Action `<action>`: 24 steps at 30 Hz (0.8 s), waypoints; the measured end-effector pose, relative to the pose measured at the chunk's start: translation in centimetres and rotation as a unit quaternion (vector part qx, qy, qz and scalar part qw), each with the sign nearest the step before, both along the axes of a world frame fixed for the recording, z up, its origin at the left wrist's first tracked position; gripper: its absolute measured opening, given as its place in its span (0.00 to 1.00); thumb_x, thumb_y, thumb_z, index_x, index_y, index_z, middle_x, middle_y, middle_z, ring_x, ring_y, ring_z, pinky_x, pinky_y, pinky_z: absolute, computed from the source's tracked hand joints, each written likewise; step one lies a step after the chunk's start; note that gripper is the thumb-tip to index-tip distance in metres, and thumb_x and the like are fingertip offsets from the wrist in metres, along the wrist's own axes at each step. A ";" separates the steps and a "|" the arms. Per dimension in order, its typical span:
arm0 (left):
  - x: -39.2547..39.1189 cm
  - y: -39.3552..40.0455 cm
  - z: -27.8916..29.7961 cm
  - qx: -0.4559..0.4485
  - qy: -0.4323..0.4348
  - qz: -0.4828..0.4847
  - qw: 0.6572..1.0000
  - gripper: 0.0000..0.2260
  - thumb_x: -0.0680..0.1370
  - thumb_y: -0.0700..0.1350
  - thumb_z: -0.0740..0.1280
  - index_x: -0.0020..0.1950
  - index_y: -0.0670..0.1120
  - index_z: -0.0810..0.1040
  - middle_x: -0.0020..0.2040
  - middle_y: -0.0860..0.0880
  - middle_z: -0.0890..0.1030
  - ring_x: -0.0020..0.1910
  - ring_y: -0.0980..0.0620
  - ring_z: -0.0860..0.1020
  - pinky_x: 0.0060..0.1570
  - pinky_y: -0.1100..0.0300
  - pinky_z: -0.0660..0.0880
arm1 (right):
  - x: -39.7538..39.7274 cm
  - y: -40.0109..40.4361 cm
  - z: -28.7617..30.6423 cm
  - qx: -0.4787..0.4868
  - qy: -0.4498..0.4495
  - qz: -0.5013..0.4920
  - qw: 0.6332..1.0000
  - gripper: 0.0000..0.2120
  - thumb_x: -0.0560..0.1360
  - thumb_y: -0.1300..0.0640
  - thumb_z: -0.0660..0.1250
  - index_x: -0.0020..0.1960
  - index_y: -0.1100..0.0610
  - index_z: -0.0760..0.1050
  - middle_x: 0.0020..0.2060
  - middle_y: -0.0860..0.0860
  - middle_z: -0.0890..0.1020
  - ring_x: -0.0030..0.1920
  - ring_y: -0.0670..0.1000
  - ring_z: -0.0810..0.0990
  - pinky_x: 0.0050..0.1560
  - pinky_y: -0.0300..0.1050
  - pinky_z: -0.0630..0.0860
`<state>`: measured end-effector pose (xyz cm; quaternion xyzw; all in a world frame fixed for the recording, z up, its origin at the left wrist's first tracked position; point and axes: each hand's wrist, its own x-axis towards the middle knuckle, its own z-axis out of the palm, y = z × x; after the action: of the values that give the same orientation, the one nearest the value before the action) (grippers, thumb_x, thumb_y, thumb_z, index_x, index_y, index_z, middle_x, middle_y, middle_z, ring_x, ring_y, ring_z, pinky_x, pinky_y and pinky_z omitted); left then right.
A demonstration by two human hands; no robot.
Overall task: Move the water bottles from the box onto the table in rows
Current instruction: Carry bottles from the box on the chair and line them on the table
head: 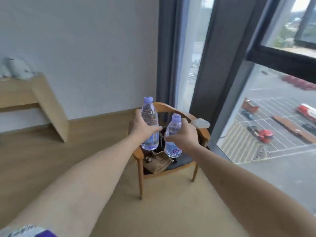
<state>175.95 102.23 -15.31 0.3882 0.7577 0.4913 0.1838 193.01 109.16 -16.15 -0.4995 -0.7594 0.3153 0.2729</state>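
Above a wooden chair near the window, both arms reach forward, each of the hands wrapped round a clear water bottle with a lilac cap. Left hand grips the left bottle around its middle, fingers curled across the front; this bottle stands upright and sits higher in the view, its cap clear above the hand. Right hand holds the right bottle around its upper body, thumb on the near side, the bottle tilted slightly with its base toward the chair seat. The two bottles are just beside each other, apart by a narrow gap, and both hang in the air over the seat. On the seat lies what looks like a brown bag, though blur makes it hard to be sure. A pale wooden shelf unit stands against the wall at left, and dark curtains frame the glass.
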 end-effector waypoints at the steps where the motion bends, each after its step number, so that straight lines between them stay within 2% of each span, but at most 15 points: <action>1: -2.6 -1.5 0.2 -0.003 -0.001 0.022 1.000 0.39 0.55 0.56 0.83 0.59 0.57 0.65 0.49 0.59 0.79 0.50 0.53 0.80 0.45 0.59 0.76 | -2.9 -0.7 0.3 0.004 -0.005 0.025 1.000 0.28 0.52 0.46 0.81 0.45 0.49 0.69 0.38 0.44 0.79 0.40 0.48 0.79 0.39 0.47 0.77; 4: -10.4 -6.2 0.8 -0.016 0.004 0.085 0.996 0.39 0.48 0.60 0.79 0.54 0.57 0.65 0.49 0.56 0.81 0.48 0.52 0.81 0.48 0.53 0.79 | -11.6 -3.5 0.9 0.006 -0.006 0.095 0.995 0.29 0.53 0.46 0.81 0.47 0.51 0.70 0.41 0.47 0.80 0.43 0.52 0.80 0.44 0.50 0.79; 6: -15.3 -9.4 1.3 -0.018 0.006 0.119 0.993 0.38 0.49 0.60 0.77 0.53 0.57 0.63 0.48 0.55 0.81 0.47 0.53 0.81 0.46 0.54 0.79 | -17.1 -5.7 1.3 0.007 -0.007 0.132 0.991 0.30 0.53 0.46 0.81 0.48 0.51 0.70 0.42 0.47 0.80 0.44 0.52 0.80 0.45 0.51 0.79; 9: -21.7 -14.4 2.0 -0.009 0.004 0.167 0.986 0.38 0.52 0.56 0.79 0.55 0.58 0.63 0.47 0.56 0.79 0.47 0.55 0.80 0.41 0.59 0.76 | -24.9 -8.8 1.9 0.009 -0.006 0.181 0.983 0.29 0.53 0.46 0.81 0.47 0.49 0.69 0.41 0.45 0.78 0.43 0.51 0.79 0.43 0.49 0.79; 12: -27.1 -19.5 2.2 -0.005 -0.007 0.220 0.976 0.38 0.54 0.52 0.80 0.57 0.56 0.63 0.49 0.52 0.80 0.49 0.51 0.81 0.45 0.55 0.78 | -32.2 -12.1 2.2 -0.002 -0.001 0.240 0.971 0.31 0.54 0.46 0.82 0.50 0.50 0.70 0.43 0.45 0.79 0.44 0.51 0.78 0.40 0.45 0.75; 15: -31.6 -24.0 2.1 -0.018 -0.002 0.272 0.962 0.36 0.57 0.48 0.81 0.56 0.56 0.63 0.49 0.53 0.78 0.50 0.51 0.80 0.41 0.57 0.76 | -38.4 -15.2 2.4 -0.009 0.009 0.290 0.957 0.30 0.54 0.46 0.81 0.49 0.48 0.68 0.40 0.42 0.76 0.42 0.49 0.77 0.34 0.42 0.69; 18: -35.8 -27.8 1.5 -0.040 0.008 0.324 0.945 0.37 0.56 0.49 0.83 0.57 0.52 0.64 0.52 0.52 0.78 0.52 0.49 0.79 0.50 0.51 0.78 | -44.2 -17.8 2.4 -0.012 0.008 0.335 0.942 0.30 0.53 0.45 0.80 0.49 0.48 0.69 0.39 0.40 0.75 0.41 0.48 0.77 0.33 0.42 0.70; 20: -38.4 -29.6 0.9 -0.037 -0.003 0.355 0.934 0.38 0.55 0.49 0.83 0.56 0.52 0.64 0.52 0.54 0.78 0.51 0.53 0.79 0.48 0.54 0.77 | -47.9 -19.1 2.2 -0.015 0.005 0.362 0.932 0.30 0.53 0.45 0.80 0.50 0.48 0.70 0.39 0.41 0.76 0.42 0.49 0.78 0.35 0.42 0.72; 24: -43.7 -32.2 -0.2 -0.030 -0.012 0.401 0.915 0.33 0.57 0.49 0.83 0.49 0.57 0.63 0.42 0.66 0.80 0.40 0.70 0.78 0.35 0.66 0.69 | -55.5 -20.8 1.4 -0.010 -0.002 0.419 0.908 0.30 0.54 0.46 0.80 0.51 0.47 0.72 0.39 0.41 0.78 0.43 0.49 0.80 0.38 0.43 0.75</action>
<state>132.24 70.02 -15.56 0.0395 0.8620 0.5053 -0.0079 137.49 88.34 -14.79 -0.1390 -0.8961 0.4070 0.1095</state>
